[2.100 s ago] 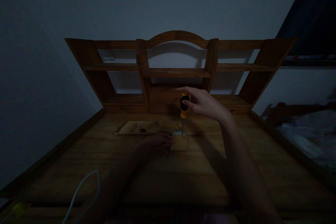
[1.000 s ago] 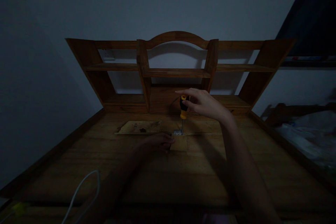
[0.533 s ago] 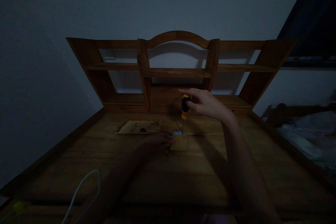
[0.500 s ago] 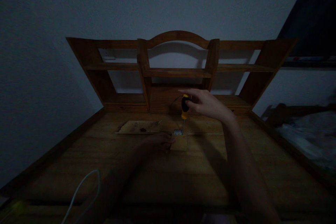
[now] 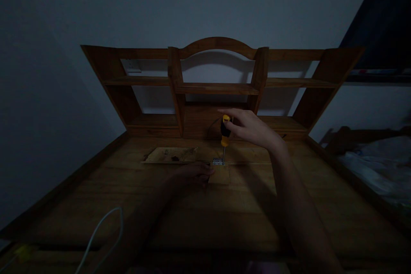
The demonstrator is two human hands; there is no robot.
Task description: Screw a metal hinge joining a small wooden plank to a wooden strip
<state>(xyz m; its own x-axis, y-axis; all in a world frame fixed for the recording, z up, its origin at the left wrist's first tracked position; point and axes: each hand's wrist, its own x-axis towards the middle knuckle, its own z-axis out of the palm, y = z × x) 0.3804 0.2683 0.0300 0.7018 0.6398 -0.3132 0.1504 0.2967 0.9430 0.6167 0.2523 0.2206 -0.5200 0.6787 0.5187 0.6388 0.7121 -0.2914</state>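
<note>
My right hand (image 5: 245,126) is wrapped round the yellow-and-black handle of a screwdriver (image 5: 224,137), which stands nearly upright. Its shaft runs down to the right end of a small metal hinge (image 5: 218,161); the tip is too small to make out. Under the front of the hinge lies a small, pale wooden block (image 5: 220,174) on the desktop. My left hand (image 5: 195,172) grips the block at its left edge, with the fingers bent and partly in shadow. Behind that hand rests a rough-edged, stained strip of wood (image 5: 170,154).
A wooden shelf unit (image 5: 216,89) stands at the back of the wooden desk (image 5: 105,197), against the wall. A pale cable (image 5: 99,224) loops at the front left, near a blurry yellow object (image 5: 24,251). White fabric or plastic (image 5: 382,165) lies at the right. The light is dim.
The screwdriver handle has turned a little and leans slightly further left, the right hand moving with it. My left hand, the block and the hinge stay in place.
</note>
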